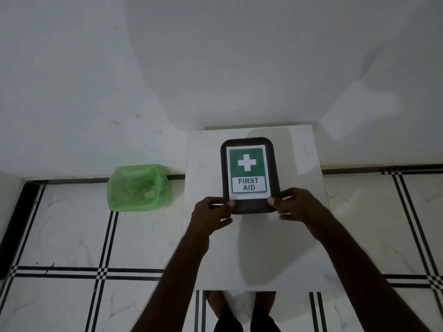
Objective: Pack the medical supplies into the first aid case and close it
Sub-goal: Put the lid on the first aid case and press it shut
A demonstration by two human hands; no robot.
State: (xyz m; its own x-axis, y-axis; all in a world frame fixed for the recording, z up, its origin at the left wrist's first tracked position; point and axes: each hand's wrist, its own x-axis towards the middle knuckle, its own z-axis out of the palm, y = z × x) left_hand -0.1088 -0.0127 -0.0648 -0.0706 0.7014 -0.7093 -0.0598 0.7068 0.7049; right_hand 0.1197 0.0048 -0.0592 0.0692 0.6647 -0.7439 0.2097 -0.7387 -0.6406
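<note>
Looking down from our head camera, we see the first aid case (249,174) lying flat and closed on a small white table (254,248), set toward the far half of the tabletop with its long side running away from us. The case is dark with rounded corners, and its lid carries a white label (248,172) with a green panel, a white cross and the words FIRST AID. Our left hand (211,215) grips the near left corner of the case, thumb on top of the lid at the label's lower edge and the fingers curled beneath the rim. Our right hand (296,204) grips the near right corner in the same way, thumb pressed on the lid, fingers wrapped under the side. Both forearms reach in from the bottom of the view. To the left of the table, on the tiled floor (72,236) against the white wall (215,56), stands a bin lined with a green plastic bag (137,188), with a few scraps inside that we cannot identify. Below the table's near edge our feet show dimly.
</note>
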